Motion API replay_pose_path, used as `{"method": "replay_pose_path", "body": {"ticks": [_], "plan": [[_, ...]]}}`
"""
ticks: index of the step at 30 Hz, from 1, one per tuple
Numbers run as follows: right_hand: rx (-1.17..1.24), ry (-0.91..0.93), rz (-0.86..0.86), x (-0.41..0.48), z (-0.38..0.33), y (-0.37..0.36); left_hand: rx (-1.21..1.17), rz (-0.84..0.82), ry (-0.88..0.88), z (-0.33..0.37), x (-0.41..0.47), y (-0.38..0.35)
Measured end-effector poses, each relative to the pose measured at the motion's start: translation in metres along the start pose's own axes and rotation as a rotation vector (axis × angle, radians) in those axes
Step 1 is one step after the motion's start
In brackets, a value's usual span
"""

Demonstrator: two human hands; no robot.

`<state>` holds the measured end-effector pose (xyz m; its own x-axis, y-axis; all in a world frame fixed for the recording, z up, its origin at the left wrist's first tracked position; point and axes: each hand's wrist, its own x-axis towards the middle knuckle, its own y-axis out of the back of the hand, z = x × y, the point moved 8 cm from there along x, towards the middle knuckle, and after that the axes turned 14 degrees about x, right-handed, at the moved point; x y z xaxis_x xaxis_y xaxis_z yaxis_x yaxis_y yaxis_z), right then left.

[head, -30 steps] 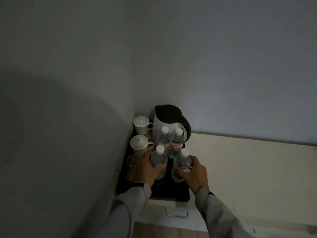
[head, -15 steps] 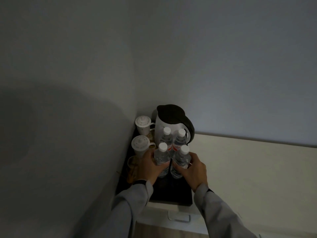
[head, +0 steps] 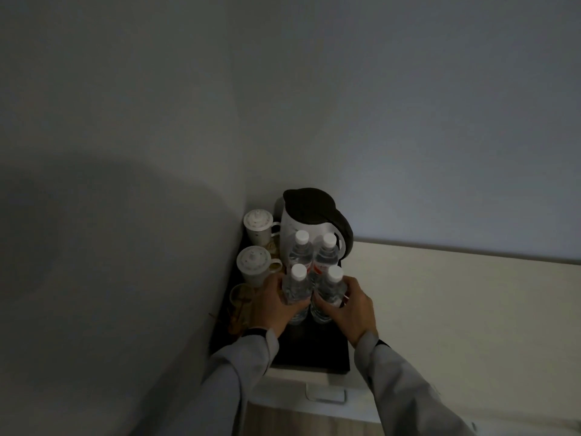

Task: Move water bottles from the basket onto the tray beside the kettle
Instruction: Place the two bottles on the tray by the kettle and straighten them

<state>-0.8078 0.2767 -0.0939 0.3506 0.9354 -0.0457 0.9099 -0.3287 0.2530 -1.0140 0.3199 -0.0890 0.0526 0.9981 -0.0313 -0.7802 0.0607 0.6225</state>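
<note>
A dark tray [head: 317, 354] sits in the corner of a pale counter. At its back stands a white kettle [head: 295, 225] with a black lid. Two clear white-capped water bottles [head: 301, 250] [head: 327, 254] stand upright just in front of the kettle. My left hand [head: 273, 306] is wrapped around a third bottle [head: 297, 286]. My right hand [head: 352, 306] grips a fourth bottle [head: 331, 289]. These two stand side by side, touching, right in front of the back pair. No basket is in view.
Two lidded white cups [head: 259, 225] [head: 254, 267] stand along the tray's left side by the wall, with a small glass [head: 240, 295] in front of them. Walls close in on the left and behind. The counter [head: 456, 309] stretches to the right. A white card [head: 325, 393] lies before the tray.
Both hands have pushed their bottles a little farther back and closer together, up against the back pair. The view has shifted slightly.
</note>
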Motion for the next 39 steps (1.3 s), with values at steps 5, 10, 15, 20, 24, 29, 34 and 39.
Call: {"method": "replay_pose_path", "body": {"ticks": [5,10,15,20,24,29,34,39], "plan": [[-0.05,0.053,-0.004,-0.003,-0.003,0.003,-0.031,-0.028,-0.029,-0.002,-0.001,0.004],[-0.063,0.091,-0.002,-0.001,-0.008,0.005,-0.095,-0.05,-0.043,-0.005,0.005,-0.002],[-0.064,0.097,-0.021,0.004,-0.005,0.006,-0.143,-0.103,-0.071,-0.007,0.018,-0.007],[-0.045,0.112,-0.104,0.01,-0.005,0.004,-0.084,-0.143,-0.144,-0.002,0.027,-0.007],[-0.046,0.111,-0.219,0.016,-0.011,0.0,-0.051,-0.164,-0.161,-0.003,0.026,-0.007],[-0.097,0.179,-0.143,0.018,-0.024,0.005,-0.046,-0.155,-0.165,-0.002,0.027,-0.007],[-0.109,0.206,-0.185,0.019,-0.029,0.004,-0.06,-0.143,-0.161,-0.004,0.032,-0.011],[-0.092,0.225,-0.255,0.019,-0.034,0.002,-0.055,-0.133,-0.165,-0.003,0.031,-0.008]]}}
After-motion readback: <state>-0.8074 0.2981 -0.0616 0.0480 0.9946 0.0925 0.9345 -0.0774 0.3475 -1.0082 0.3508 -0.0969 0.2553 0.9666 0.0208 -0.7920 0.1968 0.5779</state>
